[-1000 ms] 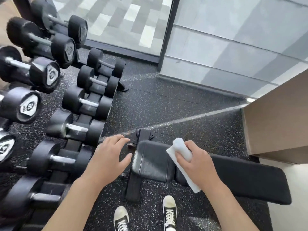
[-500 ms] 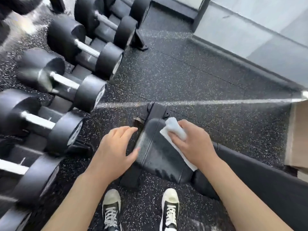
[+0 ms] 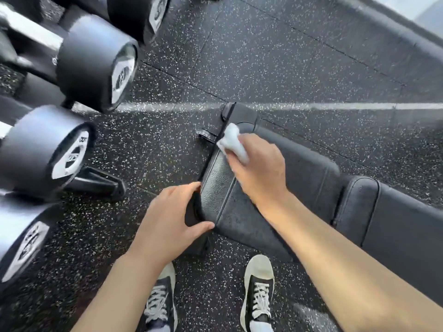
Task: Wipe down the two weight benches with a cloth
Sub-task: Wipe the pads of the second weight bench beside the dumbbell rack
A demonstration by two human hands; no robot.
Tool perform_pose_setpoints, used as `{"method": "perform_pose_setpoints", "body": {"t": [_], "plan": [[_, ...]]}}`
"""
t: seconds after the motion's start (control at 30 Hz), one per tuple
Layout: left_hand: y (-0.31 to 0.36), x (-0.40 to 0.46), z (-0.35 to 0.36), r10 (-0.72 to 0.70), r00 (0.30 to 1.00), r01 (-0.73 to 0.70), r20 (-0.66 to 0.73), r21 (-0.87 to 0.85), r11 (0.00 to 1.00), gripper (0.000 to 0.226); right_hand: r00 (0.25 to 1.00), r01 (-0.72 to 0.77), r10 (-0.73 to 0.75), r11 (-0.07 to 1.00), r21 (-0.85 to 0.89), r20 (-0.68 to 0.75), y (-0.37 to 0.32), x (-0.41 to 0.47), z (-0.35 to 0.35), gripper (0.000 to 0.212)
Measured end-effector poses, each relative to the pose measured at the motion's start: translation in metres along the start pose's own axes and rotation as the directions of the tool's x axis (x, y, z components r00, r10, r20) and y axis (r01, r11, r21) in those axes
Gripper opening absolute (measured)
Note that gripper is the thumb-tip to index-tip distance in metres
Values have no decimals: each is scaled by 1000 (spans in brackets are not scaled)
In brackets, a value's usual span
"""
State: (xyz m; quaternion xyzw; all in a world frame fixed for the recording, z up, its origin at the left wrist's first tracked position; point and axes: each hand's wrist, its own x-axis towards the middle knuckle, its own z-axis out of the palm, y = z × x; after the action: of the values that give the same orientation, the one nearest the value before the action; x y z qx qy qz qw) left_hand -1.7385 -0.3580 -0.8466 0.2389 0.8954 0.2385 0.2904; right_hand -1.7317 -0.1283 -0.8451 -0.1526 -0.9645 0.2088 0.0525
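Note:
A black padded weight bench (image 3: 311, 183) lies low across the middle and right of the view, its seat pad nearest me. My right hand (image 3: 260, 171) presses a white cloth (image 3: 233, 142) onto the far left corner of the seat pad. My left hand (image 3: 167, 221) grips the near left edge of the same pad, thumb under its front corner. The longer back pad (image 3: 402, 226) runs off to the right. Only one bench is in view.
A rack of black dumbbells (image 3: 96, 63) stands close on the left, its foot (image 3: 100, 183) jutting toward the bench. My two sneakers (image 3: 259, 291) stand on speckled black rubber floor (image 3: 275, 56). A wall base runs along the top right.
My head has come lower and closer to the bench. My right hand slid the cloth to the pad's left end, and my left hand moved from hovering to gripping the pad's edge.

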Motion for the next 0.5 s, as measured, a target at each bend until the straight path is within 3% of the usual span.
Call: {"method": "perform_pose_setpoints", "body": {"t": [0.13,0.23,0.3,0.33,0.4,0.47,0.5], "plan": [[-15,-6,11,-20,1000,20,0,-105,994,75,942,328,-329,944,30,66,-29,-77,19,19],[-18,-10,15,-30,999,33,24,-139,990,90,826,547,-538,837,-13,168,-25,-94,17,9],[-15,-9,14,-44,999,45,13,-158,986,96,764,621,-598,784,-21,243,-13,-71,10,14],[-12,-6,12,-35,999,34,-4,-147,989,94,784,597,-575,802,-30,234,-6,-50,6,20],[-6,3,8,-9,999,6,-32,-108,994,89,901,433,-430,893,-124,57,7,5,1,34],[0,13,4,-5,999,1,-37,-118,993,81,969,152,-185,970,-192,-166,24,59,-6,38],[3,18,2,-12,999,6,-43,-140,990,73,986,26,-50,989,-148,-160,32,77,-8,40]]}}
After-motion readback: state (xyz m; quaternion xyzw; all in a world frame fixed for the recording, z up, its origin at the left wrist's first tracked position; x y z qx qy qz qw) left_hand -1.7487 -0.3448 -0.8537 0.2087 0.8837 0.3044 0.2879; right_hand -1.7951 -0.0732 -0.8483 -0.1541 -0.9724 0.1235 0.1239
